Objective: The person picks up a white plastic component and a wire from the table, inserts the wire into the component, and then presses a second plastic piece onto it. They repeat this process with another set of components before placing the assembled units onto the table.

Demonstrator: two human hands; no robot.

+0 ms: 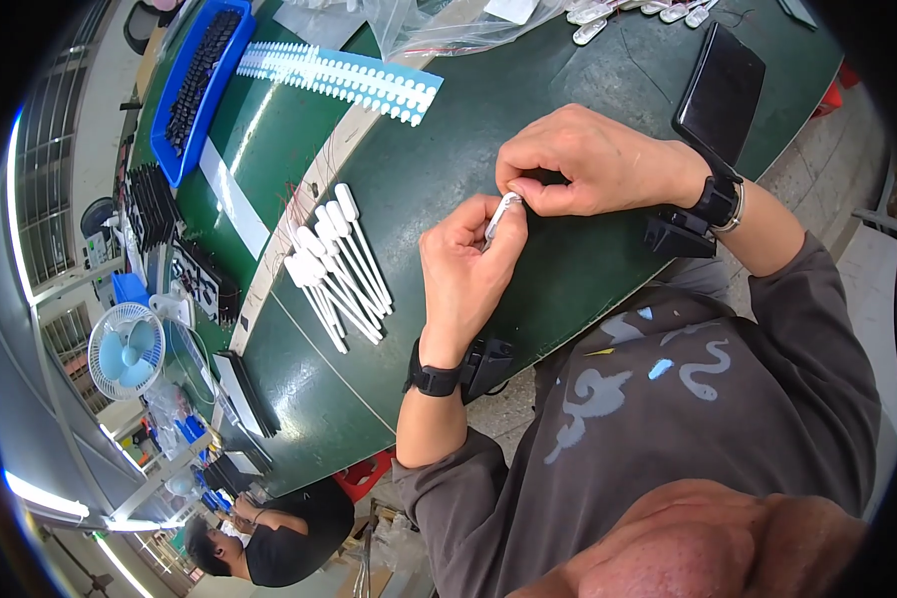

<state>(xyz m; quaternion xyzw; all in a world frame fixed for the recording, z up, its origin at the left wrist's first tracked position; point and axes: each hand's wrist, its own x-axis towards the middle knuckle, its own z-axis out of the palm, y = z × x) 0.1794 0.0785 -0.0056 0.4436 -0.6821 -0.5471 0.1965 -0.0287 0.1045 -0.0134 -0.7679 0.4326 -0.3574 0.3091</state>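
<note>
My left hand (458, 274) is closed around a small white plastic piece (501, 217), with the thumb pressed along its side. From the right, my right hand (603, 164) pinches at the upper end of that piece, thumb and forefinger together. Whatever lies between those fingertips is too small to make out. Both hands are above the green tabletop (399, 169) near its front edge. Left of my left hand lies a pile of white sticks (339, 264) with rounded, wider heads, and thin reddish wires show by the heads.
Farther back are a blue sheet of white stickers (409, 95), a blue bin (159, 154) of small black parts and a clear plastic bag (439, 35). White oval pieces (590, 32) lie at the far edge. A black phone-like slab (723, 90) stands right. A co-worker (304, 533) sits lower left.
</note>
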